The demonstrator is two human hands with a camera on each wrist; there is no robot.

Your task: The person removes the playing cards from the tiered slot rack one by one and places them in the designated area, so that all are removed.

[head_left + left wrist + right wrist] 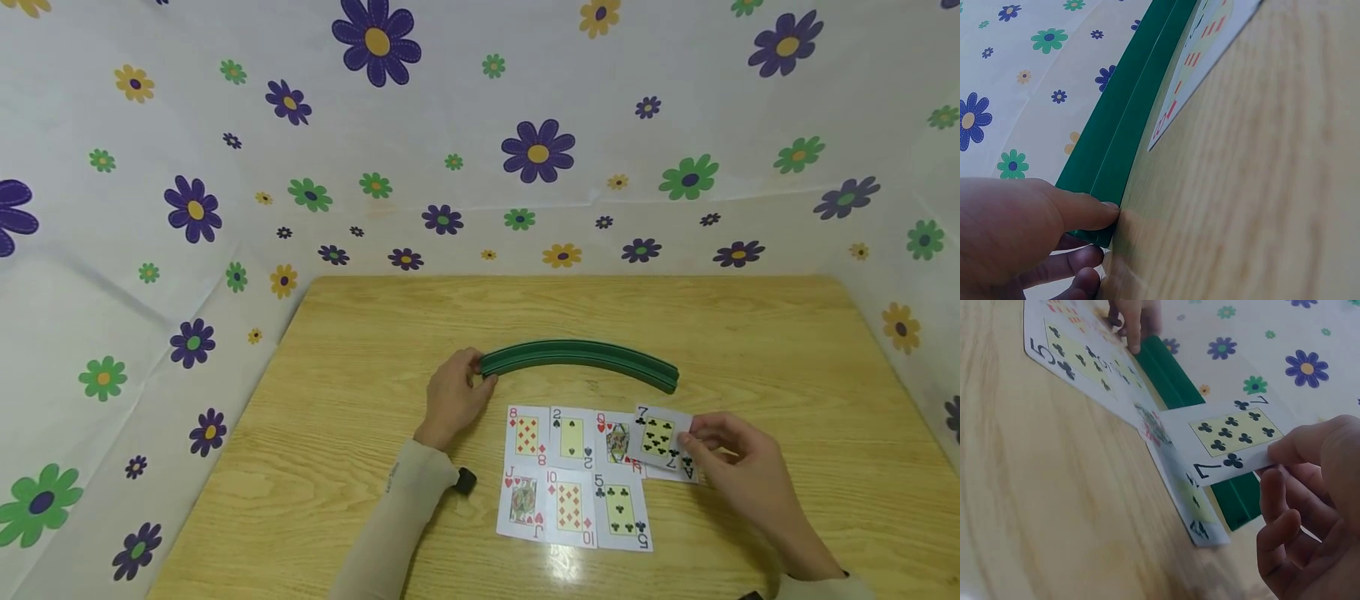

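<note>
My left hand (pixel 453 398) pinches the left end of a long, curved green card holder (pixel 577 352), thumb on its near face and fingers behind. In the left wrist view the thumb (pixel 1088 211) lies across that end. My right hand (pixel 738 458) holds a seven of clubs (pixel 657 435) by its right edge between thumb and fingers. In the right wrist view this card (pixel 1235 432) is tilted above the others. Beneath it, a black-suited card (pixel 1194 506) and the queen of hearts (pixel 617 440) are partly covered.
Face-up cards lie in two rows: eight of diamonds (pixel 527 436), two of spades (pixel 572 437), jack of hearts (pixel 522 504), ten of diamonds (pixel 570 508) and five of clubs (pixel 622 512). Flower-printed sheeting (pixel 465 100) surrounds the wooden table (pixel 337 400) at back and sides.
</note>
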